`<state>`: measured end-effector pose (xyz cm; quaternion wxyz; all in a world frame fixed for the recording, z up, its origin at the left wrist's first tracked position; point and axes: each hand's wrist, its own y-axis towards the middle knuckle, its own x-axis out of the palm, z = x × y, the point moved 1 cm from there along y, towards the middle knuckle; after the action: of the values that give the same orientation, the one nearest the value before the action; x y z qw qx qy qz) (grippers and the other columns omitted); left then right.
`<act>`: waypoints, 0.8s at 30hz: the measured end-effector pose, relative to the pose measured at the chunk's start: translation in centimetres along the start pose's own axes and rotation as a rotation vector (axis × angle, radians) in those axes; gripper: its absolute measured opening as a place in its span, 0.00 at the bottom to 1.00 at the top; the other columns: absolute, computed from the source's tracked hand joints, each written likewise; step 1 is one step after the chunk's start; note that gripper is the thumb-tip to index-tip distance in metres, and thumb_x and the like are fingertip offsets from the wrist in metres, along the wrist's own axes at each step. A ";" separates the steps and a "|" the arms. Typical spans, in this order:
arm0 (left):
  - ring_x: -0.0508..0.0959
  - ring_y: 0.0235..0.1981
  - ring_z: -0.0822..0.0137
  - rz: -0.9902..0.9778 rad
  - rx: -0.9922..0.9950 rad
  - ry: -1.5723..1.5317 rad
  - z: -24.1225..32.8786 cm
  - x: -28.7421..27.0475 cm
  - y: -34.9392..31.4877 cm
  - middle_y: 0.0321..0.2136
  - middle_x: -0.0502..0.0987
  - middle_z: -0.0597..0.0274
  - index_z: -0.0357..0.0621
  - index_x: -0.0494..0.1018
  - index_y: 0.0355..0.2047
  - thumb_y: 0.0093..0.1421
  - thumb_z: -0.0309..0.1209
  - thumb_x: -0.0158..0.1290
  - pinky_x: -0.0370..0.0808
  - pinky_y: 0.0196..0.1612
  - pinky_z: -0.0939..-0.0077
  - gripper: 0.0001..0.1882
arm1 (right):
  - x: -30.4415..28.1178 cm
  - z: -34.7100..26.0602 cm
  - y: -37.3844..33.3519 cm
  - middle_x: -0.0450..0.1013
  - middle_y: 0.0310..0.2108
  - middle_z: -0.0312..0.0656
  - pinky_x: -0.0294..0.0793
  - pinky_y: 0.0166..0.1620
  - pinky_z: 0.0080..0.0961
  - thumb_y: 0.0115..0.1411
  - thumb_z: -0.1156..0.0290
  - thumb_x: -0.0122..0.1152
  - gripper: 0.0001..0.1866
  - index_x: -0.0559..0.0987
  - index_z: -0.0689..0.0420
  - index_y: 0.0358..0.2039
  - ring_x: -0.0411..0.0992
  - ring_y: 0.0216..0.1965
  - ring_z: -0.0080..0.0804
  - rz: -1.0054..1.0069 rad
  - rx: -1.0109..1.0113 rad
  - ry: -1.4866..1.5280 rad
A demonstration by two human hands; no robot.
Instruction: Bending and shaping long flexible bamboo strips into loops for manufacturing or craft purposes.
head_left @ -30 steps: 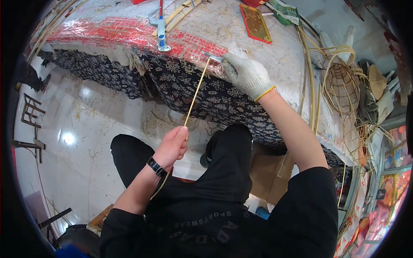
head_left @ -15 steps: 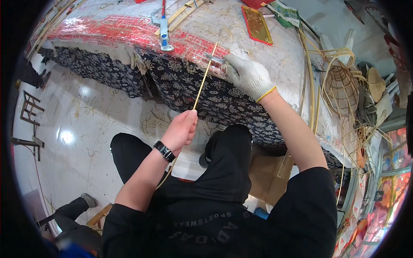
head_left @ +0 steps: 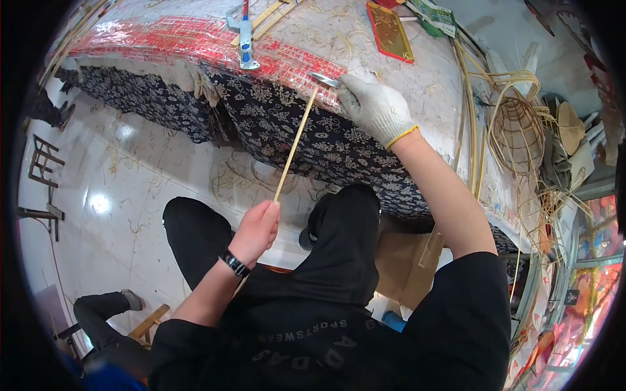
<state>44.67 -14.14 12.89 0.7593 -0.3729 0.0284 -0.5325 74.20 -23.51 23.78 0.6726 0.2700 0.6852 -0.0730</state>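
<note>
A thin pale strip [head_left: 297, 140], which looks like bamboo or cane, slants up from my bare left hand [head_left: 255, 228]. That hand is closed, pinching the strip between thumb and fingers above my lap. The strip's far tip ends at the table's front edge, just below a metal knife blade [head_left: 324, 79]. My right hand [head_left: 377, 107], in a white knit glove, is closed on the knife, whose handle is hidden in the fingers. The blade points left over the red-and-white wrapped edge. Whether blade and strip touch, I cannot tell.
A blue metal clamp [head_left: 246, 45] lies near wooden slats on the table [head_left: 313, 42]. Farther right sit a red-rimmed tray [head_left: 390, 31] and a woven basket-like frame [head_left: 516, 137]. Patterned dark cloth [head_left: 274, 124] hangs down the front. Another person's leg [head_left: 98, 319] shows at lower left.
My left hand has drawn back toward my body and slightly left, pulling the strip. The strip's tip, once beyond the blade, now lies just below it. My right hand has hardly moved.
</note>
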 end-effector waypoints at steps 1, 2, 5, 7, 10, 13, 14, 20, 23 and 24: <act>0.52 0.14 0.84 0.000 0.002 -0.001 -0.3 -0.3 -0.4 0.18 0.56 0.79 0.52 0.62 0.29 0.74 0.43 0.43 0.46 0.16 0.85 0.16 | 0.1 0.1 0.1 0.78 0.32 0.52 0.77 0.36 0.48 0.66 0.58 0.54 0.14 0.79 0.48 0.46 0.78 0.34 0.54 -0.001 0.004 -0.001; 0.52 0.14 0.84 -0.018 0.001 -0.021 -0.5 -0.7 -0.9 0.18 0.56 0.79 0.53 0.62 0.30 0.74 0.44 0.43 0.47 0.16 0.85 0.16 | 0.1 0.1 0.1 0.78 0.33 0.52 0.76 0.37 0.49 0.66 0.58 0.54 0.14 0.79 0.48 0.47 0.78 0.34 0.54 -0.002 0.007 -0.003; 0.52 0.14 0.84 -0.053 0.008 -0.062 -0.2 -1.1 -1.4 0.18 0.57 0.79 0.53 0.62 0.30 0.74 0.44 0.43 0.47 0.16 0.85 0.16 | 0.6 0.8 -0.7 0.78 0.33 0.53 0.76 0.38 0.48 0.66 0.58 0.54 0.15 0.79 0.49 0.48 0.77 0.35 0.55 0.035 0.026 0.037; 0.53 0.14 0.84 -0.075 0.019 -0.059 1.3 -0.6 -0.7 0.19 0.57 0.79 0.53 0.63 0.30 0.74 0.44 0.44 0.48 0.16 0.85 0.16 | 0.4 0.7 -0.8 0.78 0.33 0.53 0.76 0.38 0.48 0.66 0.58 0.54 0.15 0.78 0.49 0.49 0.77 0.35 0.55 0.058 0.027 0.059; 0.53 0.14 0.83 -0.067 0.039 -0.029 3.8 1.0 0.9 0.19 0.57 0.80 0.54 0.63 0.30 0.74 0.45 0.44 0.48 0.16 0.85 0.16 | 0.0 0.5 -0.9 0.78 0.33 0.53 0.76 0.38 0.48 0.66 0.59 0.54 0.15 0.78 0.50 0.49 0.77 0.35 0.55 0.074 -0.003 0.084; 0.53 0.14 0.83 -0.048 0.076 0.000 5.8 2.2 3.7 0.18 0.58 0.80 0.54 0.63 0.30 0.73 0.47 0.44 0.48 0.16 0.84 0.16 | 0.0 0.2 -0.8 0.78 0.33 0.52 0.76 0.37 0.47 0.66 0.60 0.54 0.14 0.78 0.49 0.48 0.77 0.34 0.55 0.080 -0.032 0.087; 0.53 0.14 0.83 -0.044 0.101 0.000 6.3 2.6 4.7 0.18 0.58 0.80 0.54 0.64 0.30 0.73 0.47 0.45 0.48 0.16 0.84 0.16 | 0.1 0.2 -0.8 0.78 0.32 0.52 0.76 0.37 0.47 0.66 0.60 0.54 0.13 0.78 0.49 0.47 0.77 0.34 0.55 0.081 -0.045 0.088; 0.53 0.14 0.83 -0.029 0.127 0.001 8.8 3.8 7.3 0.18 0.57 0.80 0.54 0.63 0.29 0.73 0.47 0.45 0.48 0.16 0.84 0.17 | 0.1 0.2 -0.5 0.77 0.31 0.50 0.76 0.35 0.47 0.65 0.60 0.54 0.12 0.78 0.48 0.45 0.77 0.33 0.54 0.050 -0.033 0.049; 0.53 0.14 0.83 -0.033 0.127 -0.013 8.6 3.9 7.2 0.18 0.57 0.80 0.54 0.63 0.29 0.73 0.46 0.44 0.48 0.16 0.84 0.17 | 0.5 0.4 -0.5 0.77 0.30 0.50 0.75 0.34 0.47 0.65 0.60 0.54 0.11 0.79 0.47 0.44 0.77 0.32 0.53 0.063 -0.052 0.019; 0.52 0.14 0.83 -0.027 0.133 -0.012 8.3 3.9 7.1 0.18 0.56 0.80 0.54 0.63 0.28 0.73 0.46 0.44 0.48 0.16 0.84 0.17 | 0.5 0.4 -0.4 0.77 0.30 0.50 0.75 0.34 0.48 0.65 0.60 0.54 0.11 0.79 0.47 0.44 0.77 0.32 0.54 0.046 -0.038 0.004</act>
<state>55.58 -11.81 16.03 0.7754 -0.3251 -0.0166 -0.5412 74.34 -23.88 23.16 0.6775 0.2730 0.6815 -0.0439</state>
